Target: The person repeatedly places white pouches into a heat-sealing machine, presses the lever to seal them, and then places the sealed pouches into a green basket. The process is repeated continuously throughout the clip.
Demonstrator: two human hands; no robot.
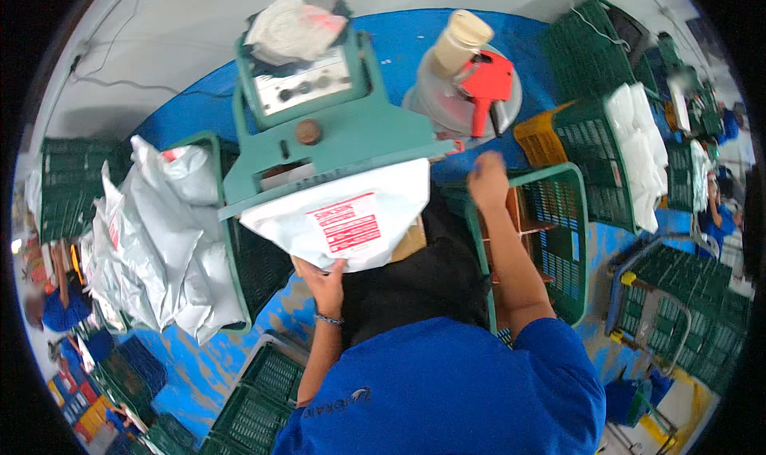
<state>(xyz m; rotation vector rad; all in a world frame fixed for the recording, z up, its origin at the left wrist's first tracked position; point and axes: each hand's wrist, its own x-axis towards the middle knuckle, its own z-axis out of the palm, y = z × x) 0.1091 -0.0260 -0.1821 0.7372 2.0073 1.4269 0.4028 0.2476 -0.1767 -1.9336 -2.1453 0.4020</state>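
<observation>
My left hand (327,286) grips the near edge of a white plastic mailer bag (351,215) with a red printed patch; the bag's far end lies under the bar of a green sealing machine (319,112). A brown cardboard piece (411,242) shows under the bag. My right hand (487,180) reaches forward over the rim of a green basket (578,215) to the right of the machine. Whether its fingers hold anything is hidden. A dark cloth (423,279) lies below the bag.
A green basket (211,144) of filled grey-white bags (159,239) stands on the left. A tape roll (459,40) and red tape dispenser (487,84) sit behind on the blue table (407,40). More green baskets (606,136) and white bags (638,148) are at right. Other people work at both edges.
</observation>
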